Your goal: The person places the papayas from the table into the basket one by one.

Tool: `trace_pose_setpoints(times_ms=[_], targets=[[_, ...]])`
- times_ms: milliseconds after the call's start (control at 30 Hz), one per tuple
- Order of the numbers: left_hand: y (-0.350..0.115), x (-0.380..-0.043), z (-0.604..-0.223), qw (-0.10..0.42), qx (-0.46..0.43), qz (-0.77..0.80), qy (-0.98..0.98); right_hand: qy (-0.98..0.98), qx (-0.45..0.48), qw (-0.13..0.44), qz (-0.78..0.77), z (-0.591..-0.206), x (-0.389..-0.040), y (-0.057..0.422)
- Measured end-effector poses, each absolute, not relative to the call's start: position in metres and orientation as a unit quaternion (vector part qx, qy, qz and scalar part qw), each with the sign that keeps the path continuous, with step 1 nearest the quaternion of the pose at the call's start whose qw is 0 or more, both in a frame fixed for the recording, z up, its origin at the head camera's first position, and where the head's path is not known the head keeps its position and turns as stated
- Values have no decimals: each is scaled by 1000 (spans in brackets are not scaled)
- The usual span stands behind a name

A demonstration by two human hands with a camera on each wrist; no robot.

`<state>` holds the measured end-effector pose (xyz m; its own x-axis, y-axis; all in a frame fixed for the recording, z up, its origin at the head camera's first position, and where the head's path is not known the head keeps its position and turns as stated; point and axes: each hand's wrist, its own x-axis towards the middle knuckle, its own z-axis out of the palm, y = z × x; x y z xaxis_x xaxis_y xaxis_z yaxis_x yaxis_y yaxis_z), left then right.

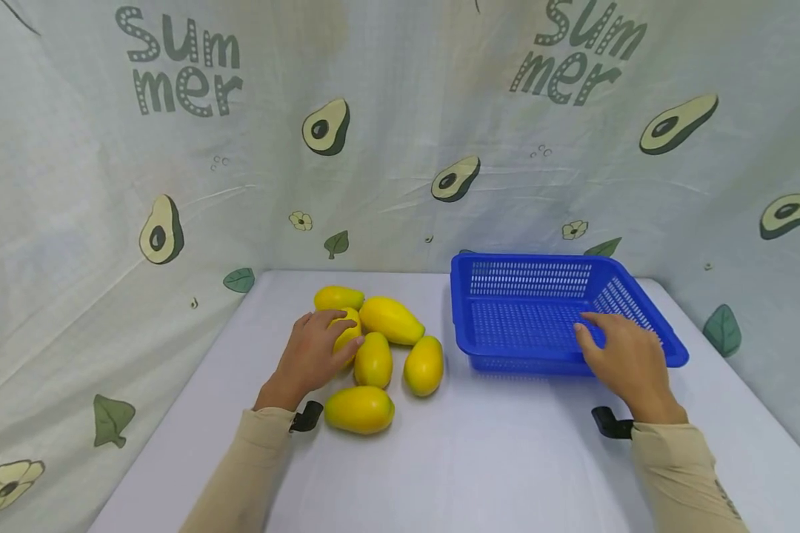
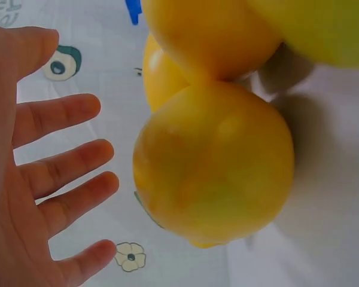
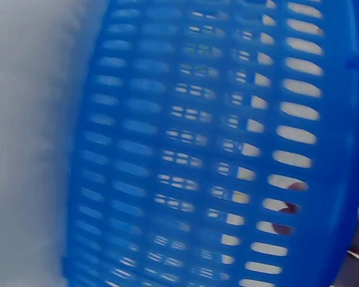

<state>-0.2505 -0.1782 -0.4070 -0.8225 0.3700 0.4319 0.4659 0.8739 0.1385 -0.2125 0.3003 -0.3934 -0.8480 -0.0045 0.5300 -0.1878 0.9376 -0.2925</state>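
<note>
Two beige sleeves [image 1: 240,470] are entering at the lower left and lower right of the frame over a white desk [image 1: 493,459]. A yellow mango [image 1: 358,410] is lying sideways just beyond the left wrist, below centre. Slightly farther, left of centre, the left hand [image 1: 312,350] is reaching over a partly covered mango [image 1: 352,320]; its grip is holding nothing, the fingers spreading loosely, and whether they are touching the fruit I cannot tell. Four other mangoes [image 1: 373,361] are clustering near the middle of the frame, also on the desk. At the right, the right hand [image 1: 623,363] is reaching over the near wall of a blue slotted basket [image 1: 527,364], thumb and fingers standing apart, its grip holding nothing; contact with the basket is staying unclear. Behind everything, a pale cloth [image 1: 387,229] is hanging, showing avocados, leaves and "summer" lettering across the top.
</note>
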Motion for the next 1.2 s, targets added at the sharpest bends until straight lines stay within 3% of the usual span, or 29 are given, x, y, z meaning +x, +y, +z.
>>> trace_pose_setpoints(times_ms=[133, 400, 567, 733, 1200], targets=[[-180, -241, -416, 226, -234, -139, -935, -931, 66, 320, 164, -409, -207, 294], [-188, -230, -425, 295, -243, -184, -906, -923, 93, 336, 163, -433, -202, 285], [-188, -232, -431, 314, -268, -214, -885, -899, 117, 397, 141, -443, -202, 285], [-185, -232, -441, 330, -268, -227, -876, -896, 124, 404, 135, -448, -204, 288], [-176, -214, -435, 220, -261, -253, -905, -912, 109, 363, 154, -446, -202, 291]])
